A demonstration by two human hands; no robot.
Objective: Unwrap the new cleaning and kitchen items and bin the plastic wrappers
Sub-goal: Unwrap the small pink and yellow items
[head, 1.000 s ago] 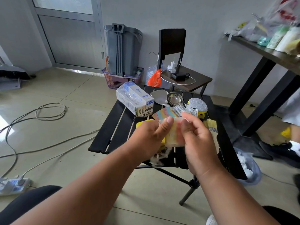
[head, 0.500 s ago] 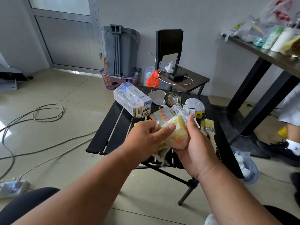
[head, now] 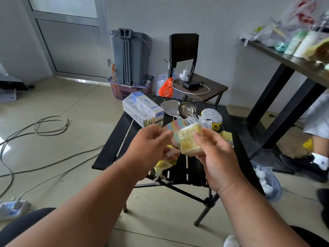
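My right hand [head: 216, 157] grips a yellow sponge block [head: 189, 139] still covered in clear plastic, held above the black slatted table [head: 114, 141]. My left hand [head: 149, 148] pinches the wrapper at the sponge's left side, and crumpled clear plastic [head: 161, 168] hangs below that hand. On the table behind lie a pastel striped cloth [head: 173, 126], a wrapped blue and white box [head: 142, 110], metal spoons in plastic [head: 186, 111], a silver scouring pad [head: 212, 116] and a yellow brush [head: 227, 136].
A bin lined with a clear bag [head: 267, 182] sits on the floor right of the table. Behind are a grey bin [head: 130, 56] in a purple basket, a chair [head: 195, 86] with a charger, cables [head: 44, 125] at left, and a person's leg [head: 318, 154] at right.
The sponge has been turned upright in my right hand and lifted slightly. My left hand has slid off its top to its left side, pulling at the wrapper.
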